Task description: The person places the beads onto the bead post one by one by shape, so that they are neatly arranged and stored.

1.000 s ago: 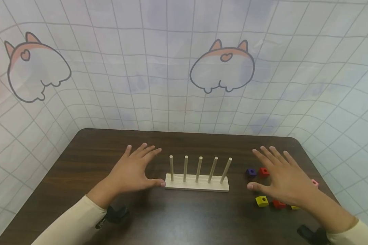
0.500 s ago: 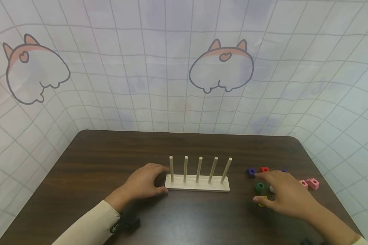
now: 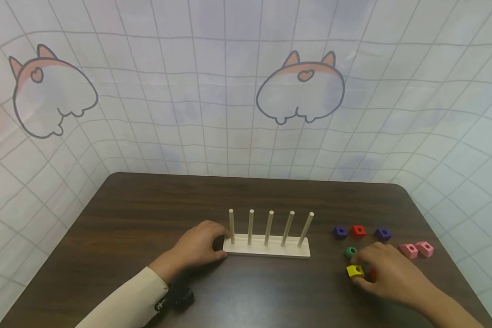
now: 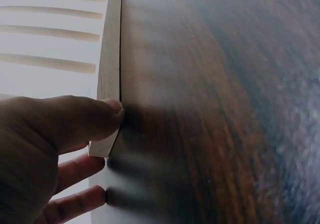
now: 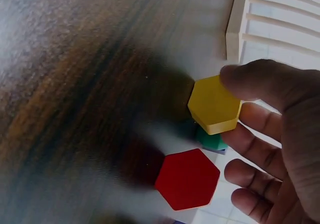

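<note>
A pale wooden peg board (image 3: 266, 248) with several upright pegs stands mid-table. My left hand (image 3: 198, 244) grips its left end; in the left wrist view the thumb (image 4: 102, 116) lies along the front side and the other fingers reach behind. On the right, my right hand (image 3: 393, 273) pinches a yellow hexagonal block (image 5: 215, 106) with a hole through it, thumb on one side, fingers on the other. Beside it is a red hexagonal block (image 5: 187, 179), mostly covered by the hand in the head view. A green bead (image 3: 351, 252) sits just behind the yellow block.
Farther back on the right lie a purple block (image 3: 340, 233), a red one (image 3: 358, 231) and another purple block (image 3: 383, 234). Two pink blocks (image 3: 425, 248) are near the dark table's (image 3: 168, 196) right edge. A patterned cloth (image 3: 213, 91) hangs behind.
Both hands have come down from spread above the table. The left has moved right onto the peg board's end; the right has lowered and closed its fingers around the yellow block.
</note>
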`<state>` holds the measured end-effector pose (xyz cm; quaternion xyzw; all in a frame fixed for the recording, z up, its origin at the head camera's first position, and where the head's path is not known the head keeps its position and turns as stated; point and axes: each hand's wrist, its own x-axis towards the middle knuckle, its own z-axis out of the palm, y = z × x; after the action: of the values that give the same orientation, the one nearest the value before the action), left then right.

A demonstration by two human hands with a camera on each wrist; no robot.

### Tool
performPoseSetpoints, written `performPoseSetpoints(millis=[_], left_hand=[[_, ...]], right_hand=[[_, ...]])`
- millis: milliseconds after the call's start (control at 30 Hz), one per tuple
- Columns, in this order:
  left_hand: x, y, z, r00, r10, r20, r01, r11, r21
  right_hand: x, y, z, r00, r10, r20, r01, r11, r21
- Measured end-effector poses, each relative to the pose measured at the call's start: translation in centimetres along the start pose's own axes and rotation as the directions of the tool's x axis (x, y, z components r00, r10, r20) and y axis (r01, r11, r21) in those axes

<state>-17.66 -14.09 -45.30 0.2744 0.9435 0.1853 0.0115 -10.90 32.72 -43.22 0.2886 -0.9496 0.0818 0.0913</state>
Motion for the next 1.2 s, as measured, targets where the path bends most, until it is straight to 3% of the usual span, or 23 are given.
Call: performPoseSetpoints(millis=[167,367,633,900,1200], left_hand=[[0.1,0.1,0.0,1.000,-0.016,-0.008,0.016,1.000,0.000],[0.3,0.2,-0.1,0.998,-0.060,0.000,0.060,0.998,-0.004],[0.9,0.3,-0.2,1.000,-0.031,-0.005,0.030,0.999,-0.033],[0.9,0.1,-0.2,1.000,-0.018,0.008,0.018,0.999,-0.049],[0.6,0.0,-0.4,0.999,-0.034,0.020,0.035,0.998,-0.053]], right_hand=[[-0.1,0.3,0.3,0.998,-0.057,-0.026,0.056,0.998,-0.020],[0.3,0.3,0.1,0.999,-0.045,-0.016,0.045,0.999,-0.027],[2.1,0.0,-0.7,0.997,-0.055,-0.055,0.055,0.998,-0.008],[4.2,-1.0,-2.5,0.999,-0.027,-0.032,0.029,0.998,0.053],[7.1,-2.7,-6.2,0.999,-0.001,-0.040,0.003,0.998,0.061]])
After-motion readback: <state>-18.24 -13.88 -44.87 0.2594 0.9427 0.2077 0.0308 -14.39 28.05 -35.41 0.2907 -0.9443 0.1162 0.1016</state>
